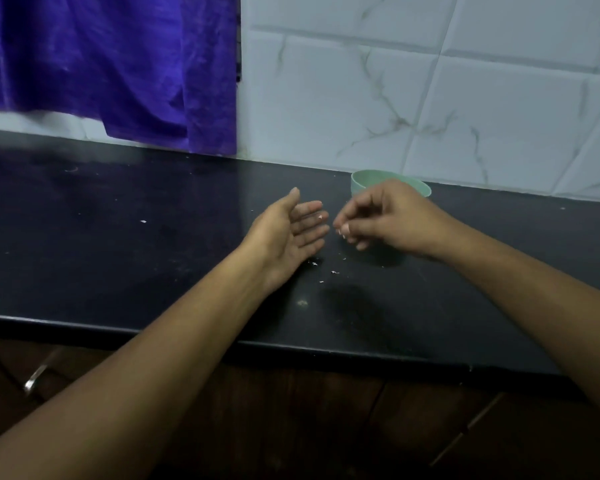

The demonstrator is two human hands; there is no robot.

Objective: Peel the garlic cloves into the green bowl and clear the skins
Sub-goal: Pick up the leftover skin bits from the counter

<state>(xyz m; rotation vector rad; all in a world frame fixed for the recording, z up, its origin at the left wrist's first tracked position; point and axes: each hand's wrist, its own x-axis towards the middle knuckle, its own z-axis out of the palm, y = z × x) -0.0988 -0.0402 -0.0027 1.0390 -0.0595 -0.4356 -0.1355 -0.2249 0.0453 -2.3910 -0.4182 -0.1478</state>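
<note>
A small round pale green bowl (362,178) stands on the glossy black stone counter (118,237), close to the white marble-patterned wall tiles (361,98) at the back. Only its left rim and a strip of its right rim show. The right hand (392,220) hangs in front of it and hides the inside, so I cannot tell what the bowl holds. That hand's fingers (356,206) are curled downward, and thumb and fingertips pinch what looks like a small pale scrap of garlic skin (343,232), though it is too small to be sure. Just beside it, not touching, the left hand (288,233) lies with its edge on the counter, palm turned towards the right hand, its fingers straight and loose, gripping nothing. One tiny white flake (321,217) clings to a fingertip. A few white skin crumbs (333,272) lie scattered on the counter below the two hands, and a single crumb (143,221) lies well apart to the left. A deep purple cloth (118,64) hangs at the upper left. Below the counter edge, a dark wooden cabinet front (291,427) carries a metal handle (35,379)
</note>
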